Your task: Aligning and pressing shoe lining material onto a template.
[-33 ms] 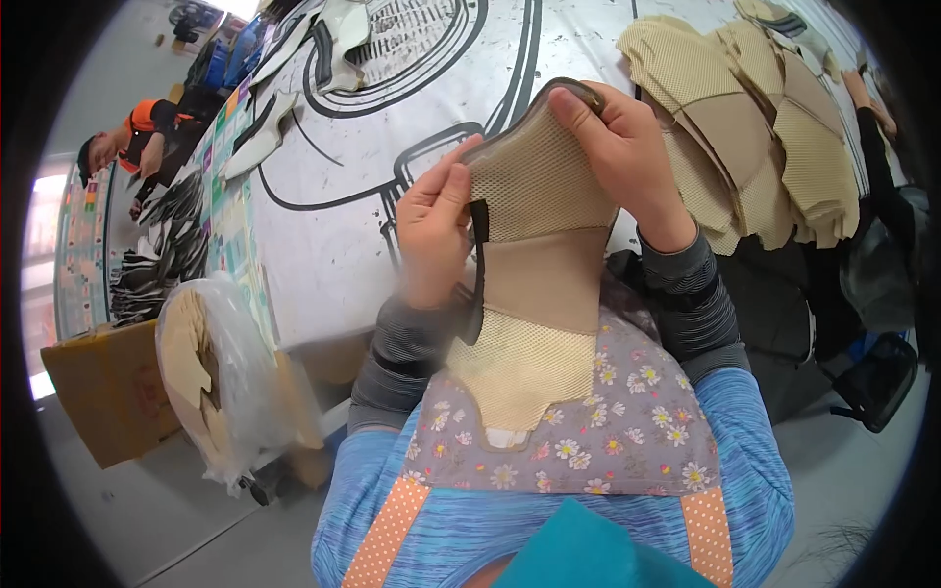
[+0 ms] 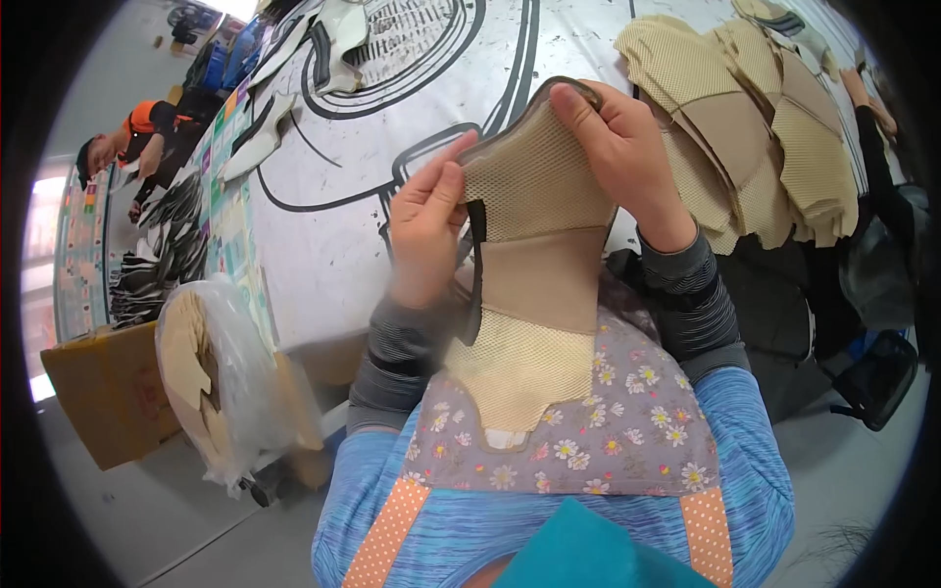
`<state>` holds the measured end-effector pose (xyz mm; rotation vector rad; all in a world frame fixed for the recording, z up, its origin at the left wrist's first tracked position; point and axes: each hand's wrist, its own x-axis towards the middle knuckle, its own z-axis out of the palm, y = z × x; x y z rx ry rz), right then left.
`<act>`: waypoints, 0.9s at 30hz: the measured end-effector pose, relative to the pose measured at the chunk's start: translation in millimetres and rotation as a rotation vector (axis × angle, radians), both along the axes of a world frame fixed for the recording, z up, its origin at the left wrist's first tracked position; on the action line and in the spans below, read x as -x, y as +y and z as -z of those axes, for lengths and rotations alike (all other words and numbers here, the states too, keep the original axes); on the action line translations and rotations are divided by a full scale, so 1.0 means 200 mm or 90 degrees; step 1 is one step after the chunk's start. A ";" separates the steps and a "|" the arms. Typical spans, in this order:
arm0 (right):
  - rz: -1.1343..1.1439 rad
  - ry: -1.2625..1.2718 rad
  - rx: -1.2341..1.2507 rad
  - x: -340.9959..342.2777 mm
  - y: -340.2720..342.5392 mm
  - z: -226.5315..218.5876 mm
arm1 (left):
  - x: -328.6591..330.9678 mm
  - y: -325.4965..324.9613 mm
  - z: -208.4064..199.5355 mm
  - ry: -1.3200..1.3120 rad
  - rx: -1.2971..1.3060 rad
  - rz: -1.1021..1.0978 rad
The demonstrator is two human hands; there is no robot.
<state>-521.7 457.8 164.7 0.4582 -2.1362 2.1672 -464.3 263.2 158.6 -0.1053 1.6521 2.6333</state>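
Note:
A beige mesh fabric piece (image 2: pixel 541 279) with a smooth tan band across its middle hangs between my hands, its lower end lying on my flowered apron. Dark edging runs along its top and down part of its left side. My left hand (image 2: pixel 428 220) pinches the upper left edge, thumb in front, its wrist slightly blurred. At the upper right corner, my right hand (image 2: pixel 619 147) grips the dark-edged rim with the thumb on the mesh face. The fingers behind the fabric are partly hidden.
Similar beige mesh pieces (image 2: pixel 735 127) lie piled on the white printed table cover (image 2: pixel 323 245) at right. White and black pieces (image 2: pixel 338 44) lie at the far left. Beside the table stand a plastic bag (image 2: pixel 240 372) of beige pieces and a cardboard box (image 2: pixel 108 387). A person (image 2: pixel 137 147) works at far left.
My left hand has shifted very slightly left along with the fabric's left edge. My right hand keeps its grip in nearly the same place.

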 end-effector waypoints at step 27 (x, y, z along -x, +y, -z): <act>-0.118 -0.055 -0.017 -0.10 0.01 0.10 | -0.05 0.09 0.11 0.034 0.078 -0.009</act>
